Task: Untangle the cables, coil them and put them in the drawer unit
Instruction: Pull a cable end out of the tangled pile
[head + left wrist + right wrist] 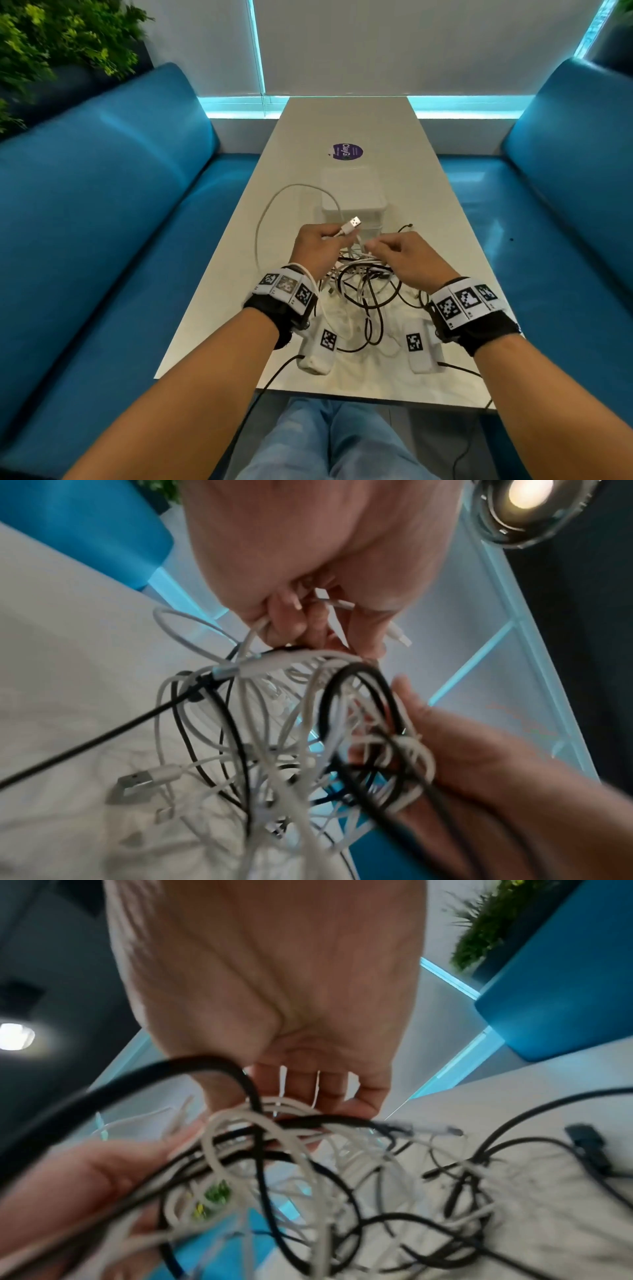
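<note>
A tangle of white and black cables (359,287) is lifted partly off the white table (428,212), just in front of the white drawer unit (352,202). My left hand (329,236) grips a white cable whose USB plug (354,222) sticks up past the fingers; a long white loop (263,219) trails off to the left. My right hand (380,245) pinches white strands at the top of the tangle, close beside the left hand. In the left wrist view the fingers (291,615) curl round the white cable above the tangle (291,737). The right wrist view shows curled fingers (325,1091) over the cables (291,1150).
Blue sofas (120,205) flank the narrow table on both sides. A purple sticker (347,151) lies beyond the drawer unit. White tagged packs (317,346) hang under both wrists near the front edge, with black leads dropping off the table. A plant (51,41) stands at back left.
</note>
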Motion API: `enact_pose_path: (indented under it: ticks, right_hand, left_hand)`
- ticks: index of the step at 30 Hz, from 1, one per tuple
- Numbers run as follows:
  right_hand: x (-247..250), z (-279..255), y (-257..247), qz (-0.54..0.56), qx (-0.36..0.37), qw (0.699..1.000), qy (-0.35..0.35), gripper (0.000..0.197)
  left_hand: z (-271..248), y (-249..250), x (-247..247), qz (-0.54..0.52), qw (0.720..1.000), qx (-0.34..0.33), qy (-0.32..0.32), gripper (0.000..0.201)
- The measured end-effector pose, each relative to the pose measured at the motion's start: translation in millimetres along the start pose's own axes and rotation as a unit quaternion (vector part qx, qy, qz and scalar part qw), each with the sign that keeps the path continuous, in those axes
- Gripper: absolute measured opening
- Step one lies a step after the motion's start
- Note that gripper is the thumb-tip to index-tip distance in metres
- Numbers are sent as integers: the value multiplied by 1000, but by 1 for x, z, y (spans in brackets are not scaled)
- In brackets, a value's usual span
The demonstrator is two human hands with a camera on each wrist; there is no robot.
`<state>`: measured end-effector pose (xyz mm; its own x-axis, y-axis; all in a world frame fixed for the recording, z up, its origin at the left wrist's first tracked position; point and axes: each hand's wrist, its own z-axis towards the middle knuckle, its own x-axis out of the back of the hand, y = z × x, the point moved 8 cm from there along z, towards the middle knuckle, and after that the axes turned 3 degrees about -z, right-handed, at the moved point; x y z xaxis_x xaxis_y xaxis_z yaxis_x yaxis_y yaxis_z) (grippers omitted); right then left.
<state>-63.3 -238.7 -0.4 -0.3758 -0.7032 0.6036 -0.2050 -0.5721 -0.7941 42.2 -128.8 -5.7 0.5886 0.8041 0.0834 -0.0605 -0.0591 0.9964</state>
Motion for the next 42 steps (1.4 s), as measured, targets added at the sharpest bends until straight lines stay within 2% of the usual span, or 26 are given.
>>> enact_pose_path:
  ticks: [2, 3, 6, 9, 14, 18, 22, 24, 26, 27, 30, 32, 34, 36, 37, 39, 40, 42]
  right_hand:
    - [-7, 0, 5, -21, -2, 999, -25, 27]
    - [-10, 2, 6, -33, -5, 999, -27, 36]
    - [-10, 8, 2, -85, -7, 996, -5, 48]
    - [-11, 11, -1, -140, -10, 990, 14, 45]
    - [-17, 15, 3, -156, -37, 987, 9, 41]
    - [-13, 21, 0, -120, -54, 991, 16, 38]
    - [-18, 20, -23, -77, 7, 997, 1, 24]
    - [-13, 17, -27, -63, 23, 997, 46, 29]
    - [-6, 16, -26, -47, 29, 994, 90, 21]
    - [-5, 16, -25, -50, 34, 994, 90, 20]
    - [-7, 18, -9, -70, -14, 995, 63, 36]
    - [-3, 17, 8, -117, -67, 990, 45, 32]
    - [2, 16, 21, -152, -117, 981, 11, 13]
    - [13, 16, 8, -111, -94, 989, 6, 49]
    - [21, 17, -8, -68, -52, 996, 17, 61]
    - [33, 14, -45, -27, 34, 999, 9, 68]
    - [35, 13, -57, -44, 60, 997, -18, 66]
    - [35, 6, -63, -110, 62, 988, -86, 49]
  left_hand:
    - [2, -1, -1, -27, 999, 17, -16, 13]
    - [2, 0, -1, -31, 999, 21, -24, 15]
    - [0, -1, 5, -37, 998, 54, -17, 17]
    - [-4, -3, 14, -55, 995, 77, 13, 18]
    - [-7, -8, 29, -103, 985, 117, 80, 15]
    - [-5, -7, 36, -79, 987, 100, 102, 7]
    - [3, 3, 34, -30, 995, 63, 77, 17]
    - [4, 6, 31, -24, 996, 71, 54, 16]
    - [5, 4, 32, 14, 995, 91, 41, 20]
    - [6, 2, 34, 21, 994, 102, 40, 22]
    - [6, 2, 44, -19, 991, 115, 60, 20]
    - [9, 10, 52, -16, 992, 102, 70, 13]
    - [12, 18, 50, 41, 995, 86, 15, 16]
    - [7, 25, 35, 126, 985, 74, -92, 19]
    - [1, 29, 26, 171, 972, 65, -145, 20]
    - [-9, 39, 4, 254, 938, 39, -234, 19]
    - [-15, 47, -7, 290, 919, 16, -266, 18]
    - [-23, 60, -27, 343, 885, -36, -313, 16]
